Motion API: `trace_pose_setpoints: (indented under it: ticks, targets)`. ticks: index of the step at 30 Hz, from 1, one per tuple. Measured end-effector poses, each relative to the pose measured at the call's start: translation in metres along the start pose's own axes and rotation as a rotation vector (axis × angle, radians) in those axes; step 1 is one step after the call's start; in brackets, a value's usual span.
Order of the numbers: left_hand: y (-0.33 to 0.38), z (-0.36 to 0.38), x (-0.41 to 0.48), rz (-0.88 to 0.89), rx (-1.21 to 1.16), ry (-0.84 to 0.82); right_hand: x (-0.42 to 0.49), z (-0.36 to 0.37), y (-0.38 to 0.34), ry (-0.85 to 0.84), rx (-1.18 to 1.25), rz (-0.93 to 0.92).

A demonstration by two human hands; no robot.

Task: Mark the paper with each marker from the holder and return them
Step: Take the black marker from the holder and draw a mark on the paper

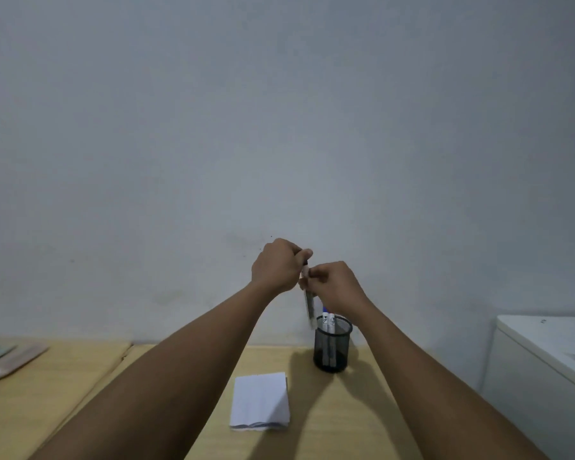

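At frame centre, the left hand (274,265) grips the top end of a marker (309,305) while the right hand (334,285) pinches its barrel (lower end blurred) above the mesh holder (332,348), which holds two markers (328,322). The paper (259,401) lies lower centre on the table (346,410).

Yellowish wooden table (352,413) w/ white folded paper (260,400), black mesh holder (332,346) behind-right, blurry flat items (4,360) far left.

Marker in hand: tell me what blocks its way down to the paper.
Nothing visible. The marker, held by both hands, hangs above the holder; the paper lies bare, left of it.
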State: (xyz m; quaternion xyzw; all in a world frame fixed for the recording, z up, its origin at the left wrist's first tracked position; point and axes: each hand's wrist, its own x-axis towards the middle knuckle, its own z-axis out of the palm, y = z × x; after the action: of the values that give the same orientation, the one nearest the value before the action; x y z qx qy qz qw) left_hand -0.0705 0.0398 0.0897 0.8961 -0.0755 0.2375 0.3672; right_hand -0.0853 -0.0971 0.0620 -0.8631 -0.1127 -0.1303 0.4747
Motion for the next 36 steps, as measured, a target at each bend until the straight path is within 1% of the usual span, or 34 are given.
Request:
trace_pose_setpoints:
  ticks: [4, 7, 11, 15, 17, 20, 26, 28, 29, 31, 33, 34, 35, 36]
  targets:
    - [-0.011, -0.02, -0.011, -0.07, -0.013, 0.09, -0.01, 0.021, -0.021, 0.083, -0.034, 0.009]
    - [-0.03, -0.03, -0.011, -0.117, -0.024, 0.12, -0.016, 0.043, -0.016, 0.077, -0.058, 0.056]
    - [-0.084, -0.025, -0.013, -0.158, 0.068, 0.047, -0.019, 0.069, 0.009, 0.038, 0.038, 0.044]
    - [-0.158, -0.001, -0.035, -0.243, 0.314, -0.099, -0.013, 0.096, 0.04, -0.017, 0.078, 0.073]
    - [-0.189, 0.012, -0.047, -0.294, 0.385, -0.173, -0.01, 0.108, 0.052, -0.041, 0.092, 0.085]
    - [-0.223, 0.027, -0.057, -0.334, 0.427, -0.242, -0.007, 0.119, 0.065, -0.067, 0.096, 0.095]
    - [-0.257, 0.041, -0.062, -0.333, 0.432, -0.287, 0.0, 0.141, 0.075, -0.119, 0.163, 0.125]
    - [-0.256, 0.04, -0.067, -0.32, 0.422, -0.262, 0.001, 0.144, 0.077, -0.134, 0.232, 0.128]
    - [-0.253, 0.039, -0.071, -0.306, 0.416, -0.218, 0.001, 0.145, 0.076, -0.137, 0.289, 0.136]
    - [-0.244, 0.034, -0.082, -0.264, 0.363, -0.088, 0.002, 0.146, 0.073, -0.139, 0.478, 0.199]
    - [-0.233, 0.03, -0.097, -0.212, 0.228, 0.033, 0.001, 0.147, 0.069, -0.174, 0.73, 0.31]
    - [-0.229, 0.029, -0.106, -0.176, 0.193, 0.044, 0.0, 0.148, 0.07, -0.204, 0.848, 0.354]
    - [-0.225, 0.028, -0.116, -0.139, 0.193, 0.016, -0.001, 0.149, 0.071, -0.238, 0.921, 0.377]
    - [-0.223, 0.029, -0.123, -0.121, 0.205, -0.044, -0.004, 0.15, 0.073, -0.273, 0.937, 0.38]
